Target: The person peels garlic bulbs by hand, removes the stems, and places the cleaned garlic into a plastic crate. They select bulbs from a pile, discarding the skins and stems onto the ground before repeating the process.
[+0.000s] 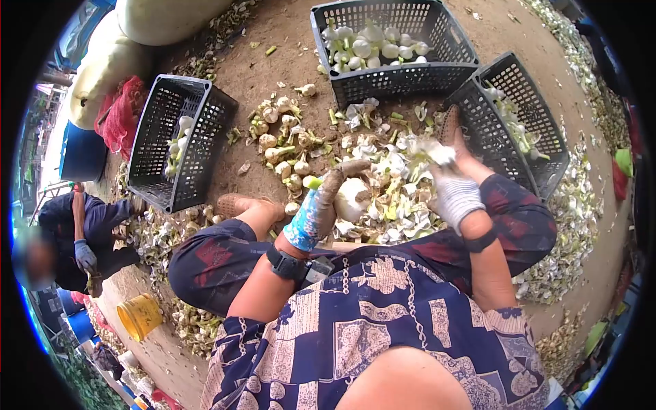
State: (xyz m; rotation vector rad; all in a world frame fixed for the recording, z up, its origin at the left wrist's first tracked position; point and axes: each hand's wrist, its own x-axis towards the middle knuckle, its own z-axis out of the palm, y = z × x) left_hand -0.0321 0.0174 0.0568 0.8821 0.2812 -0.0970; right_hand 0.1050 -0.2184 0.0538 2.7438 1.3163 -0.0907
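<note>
My left hand (318,208), in a soiled glove with a blue patterned cuff, is closed round a garlic bulb (353,199) whose white head shows beside the fingers and whose cut green stem sticks out on the left. My right hand (456,195), in a white knitted glove, is raised over the peelings, its fingertips blurred by motion; a pale blurred piece (437,152) shows at them. Peeled skins (403,212) are heaped between my legs. Unpeeled garlic bulbs (277,140) lie on the ground ahead of my left hand.
Black crates stand at the front (403,78), right (526,102) and left (157,137), each holding white bulbs. A red net bag (123,116) lies behind the left crate. Another person (82,236) sits at the far left, near a yellow bucket (140,316).
</note>
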